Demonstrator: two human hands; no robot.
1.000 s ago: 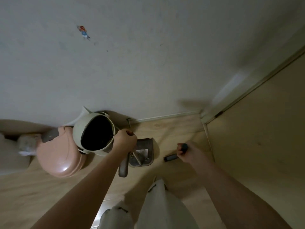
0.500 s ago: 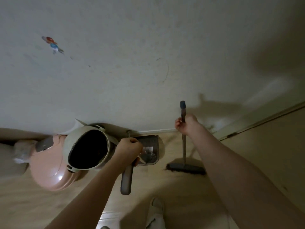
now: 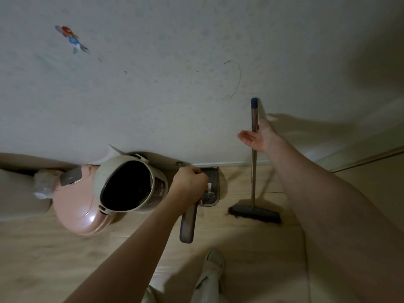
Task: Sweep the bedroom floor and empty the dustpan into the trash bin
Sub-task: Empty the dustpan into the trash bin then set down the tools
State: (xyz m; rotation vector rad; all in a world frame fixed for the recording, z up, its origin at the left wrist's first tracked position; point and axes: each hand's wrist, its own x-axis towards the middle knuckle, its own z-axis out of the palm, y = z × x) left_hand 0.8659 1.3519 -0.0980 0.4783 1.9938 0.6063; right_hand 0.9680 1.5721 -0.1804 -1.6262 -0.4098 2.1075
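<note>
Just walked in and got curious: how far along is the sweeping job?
Sweeping looks finished: the broom stands against the wall, the right hand open beside its handle. In hand: the left hand grips the dustpan, debris visible inside. Left: tipping it into the open trash bin beside it.

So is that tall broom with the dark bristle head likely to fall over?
Probably. The broom stands upright on its narrow head, and the open right hand barely touches it. Its thin handle looks stiff and light; a nudge might tip it.
</note>
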